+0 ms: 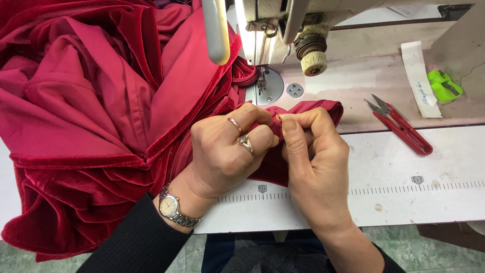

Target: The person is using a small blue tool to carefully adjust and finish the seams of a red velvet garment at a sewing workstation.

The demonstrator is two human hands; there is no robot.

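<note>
A large dark red velvet garment (96,101) with a smooth red lining fills the left half of the view and runs under the sewing machine needle and presser foot (261,81). My left hand (227,151), with two rings and a wristwatch, pinches a folded edge of the garment just in front of the needle plate. My right hand (308,151) pinches the same edge from the right, thumb and forefinger pressed together on the fabric. The two hands touch each other over the fold.
The sewing machine head (283,25) hangs above the back of the white table (404,202), which has a printed ruler strip. Red thread snips (399,126) lie to the right, with a white label strip (419,78) and a green plastic item (444,86) behind them.
</note>
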